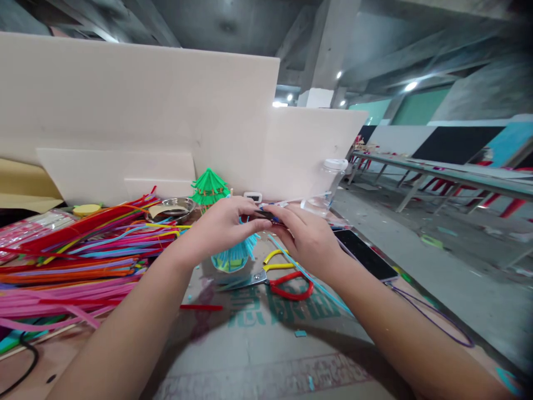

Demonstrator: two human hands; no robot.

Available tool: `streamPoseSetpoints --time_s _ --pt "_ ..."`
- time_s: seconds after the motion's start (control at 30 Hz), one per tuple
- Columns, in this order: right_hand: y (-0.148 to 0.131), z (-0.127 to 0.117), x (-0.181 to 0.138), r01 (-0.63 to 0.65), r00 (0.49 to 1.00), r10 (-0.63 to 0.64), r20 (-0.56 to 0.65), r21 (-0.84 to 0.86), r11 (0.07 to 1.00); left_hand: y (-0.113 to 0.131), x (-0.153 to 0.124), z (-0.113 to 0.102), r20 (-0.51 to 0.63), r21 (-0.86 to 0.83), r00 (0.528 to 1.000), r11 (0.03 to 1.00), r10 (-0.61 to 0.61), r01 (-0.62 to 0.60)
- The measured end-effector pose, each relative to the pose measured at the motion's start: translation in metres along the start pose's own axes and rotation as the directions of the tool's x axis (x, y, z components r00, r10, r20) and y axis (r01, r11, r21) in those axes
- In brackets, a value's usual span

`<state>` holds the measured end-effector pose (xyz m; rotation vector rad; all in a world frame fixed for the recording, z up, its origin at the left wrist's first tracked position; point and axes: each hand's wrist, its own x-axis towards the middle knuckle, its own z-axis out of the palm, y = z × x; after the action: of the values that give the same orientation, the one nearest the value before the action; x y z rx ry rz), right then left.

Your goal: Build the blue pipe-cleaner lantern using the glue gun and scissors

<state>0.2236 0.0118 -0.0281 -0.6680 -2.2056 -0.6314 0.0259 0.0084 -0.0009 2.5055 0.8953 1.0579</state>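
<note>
My left hand (pixel 227 225) and my right hand (pixel 303 236) meet above the table, both pinching a small dark tool with a blue pipe cleaner (pixel 266 214) between their fingertips. Below them hangs a light-blue pipe-cleaner piece (pixel 233 256) with a fringed skirt, resting on a pale base. A long light-blue strand (pixel 308 278) trails from my right hand toward the table's front. Red-handled scissors (pixel 287 284) lie on the table just under my right wrist. A green pipe-cleaner pagoda (pixel 209 189) stands behind my left hand.
A big heap of coloured pipe cleaners (pixel 79 250) covers the left of the table. A metal dish (pixel 172 208), a clear plastic jar (pixel 327 186) and a black phone (pixel 366 254) sit nearby. White foam boards (pixel 137 111) wall off the back. The table's edge runs along the right.
</note>
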Motion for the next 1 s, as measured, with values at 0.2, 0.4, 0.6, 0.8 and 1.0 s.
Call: streamPoseSetpoints --time_s 0.2,0.4,0.6,0.8,1.0 --pt "0.0 -0.003 0.001 -0.026 1.0 0.027 0.01 -0.04 0.999 0.002 -0.004 -0.016 -0.021 0.14 0.998 0.988 -0.062 0.065" --pt "0.008 -0.011 0.002 -0.121 0.993 0.121 -0.009 -0.069 0.99 -0.004 -0.013 -0.044 -0.358 0.086 0.894 0.944 -0.268 0.318" --pt "0.018 -0.012 -0.002 -0.204 0.979 0.204 -0.006 -0.064 0.977 -0.009 -0.015 -0.055 -0.429 -0.047 0.855 0.953 -0.29 0.3" --pt "0.018 -0.01 -0.002 -0.183 0.983 0.185 0.02 -0.059 0.981 -0.014 -0.018 -0.054 -0.456 0.07 0.815 0.898 -0.358 0.434" --pt "0.017 -0.01 -0.002 -0.176 0.984 0.178 0.025 -0.063 0.982 -0.039 -0.011 -0.041 -0.379 0.172 0.874 0.905 -0.305 0.39"
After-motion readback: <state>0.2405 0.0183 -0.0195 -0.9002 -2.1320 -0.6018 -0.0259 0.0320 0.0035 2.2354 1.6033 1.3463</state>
